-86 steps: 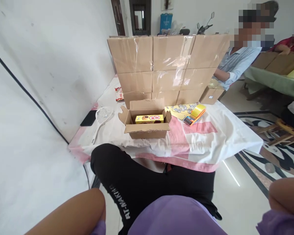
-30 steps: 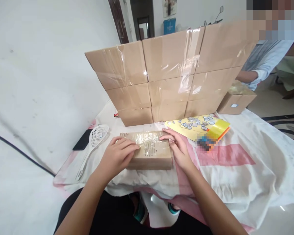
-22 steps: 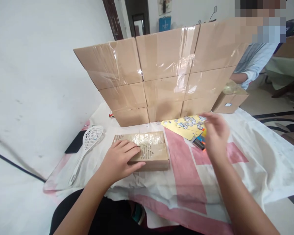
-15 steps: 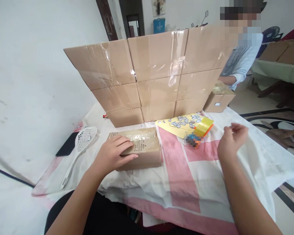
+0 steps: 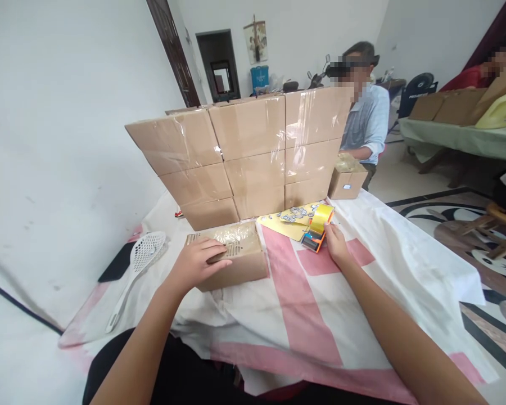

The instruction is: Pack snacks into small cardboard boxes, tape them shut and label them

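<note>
The right hand [image 5: 335, 246] rests on the tablecloth [image 5: 405, 264] with its fingertips touching the near right end of the tape dispenser [image 5: 317, 227]. The fingers are loosely curled and not closed around it; no grasp is established. The dispenser lies immediately far and left of this hand, its long axis running from near left to far right, with the yellow roll at the far end. It partly overlaps the yellow sheet [image 5: 278, 223].

The left hand [image 5: 196, 264] lies flat, fingers spread, on top of the small box [image 5: 230, 260], pressing it down without gripping. The box sits left of the dispenser, clearly apart from it, its long axis running left to right.

The right hand is the nearer hand to the dispenser. A white slotted spoon [image 5: 137, 267] lies left of the box. Stacked cartons [image 5: 244, 154] stand at the far side.
</note>
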Demonstrator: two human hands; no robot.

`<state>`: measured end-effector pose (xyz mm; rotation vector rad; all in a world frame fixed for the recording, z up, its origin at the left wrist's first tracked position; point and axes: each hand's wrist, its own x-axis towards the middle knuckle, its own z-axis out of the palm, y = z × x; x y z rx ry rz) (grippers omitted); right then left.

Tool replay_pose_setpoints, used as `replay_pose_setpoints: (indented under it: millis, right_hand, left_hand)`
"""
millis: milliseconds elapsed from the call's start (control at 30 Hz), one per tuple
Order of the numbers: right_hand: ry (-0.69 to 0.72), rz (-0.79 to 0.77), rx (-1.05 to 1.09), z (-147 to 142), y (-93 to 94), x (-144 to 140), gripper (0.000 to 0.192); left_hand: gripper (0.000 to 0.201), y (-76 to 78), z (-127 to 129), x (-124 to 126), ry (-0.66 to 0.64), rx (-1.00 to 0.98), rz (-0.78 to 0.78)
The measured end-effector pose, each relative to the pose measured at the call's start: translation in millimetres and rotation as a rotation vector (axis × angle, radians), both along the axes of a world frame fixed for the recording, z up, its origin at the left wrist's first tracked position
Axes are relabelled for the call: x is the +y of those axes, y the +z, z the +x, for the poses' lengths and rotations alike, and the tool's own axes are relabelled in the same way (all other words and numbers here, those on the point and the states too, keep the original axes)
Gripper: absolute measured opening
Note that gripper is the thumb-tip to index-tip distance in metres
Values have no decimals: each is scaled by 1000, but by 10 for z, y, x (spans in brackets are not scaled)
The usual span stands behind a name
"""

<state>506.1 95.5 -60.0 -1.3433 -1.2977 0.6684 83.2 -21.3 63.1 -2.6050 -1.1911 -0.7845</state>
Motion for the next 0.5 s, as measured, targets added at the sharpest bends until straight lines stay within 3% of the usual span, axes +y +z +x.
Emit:
replay_pose_setpoints:
  millis: [333,500]
  right_hand:
    - [17,69,-219,-47,-66,30,52]
    - [10,74,-229,-31,-93,35,52]
  left_hand:
    - [23,62,41,-25,-20,19,-91]
    - [27,36,64,-58,59,40,53]
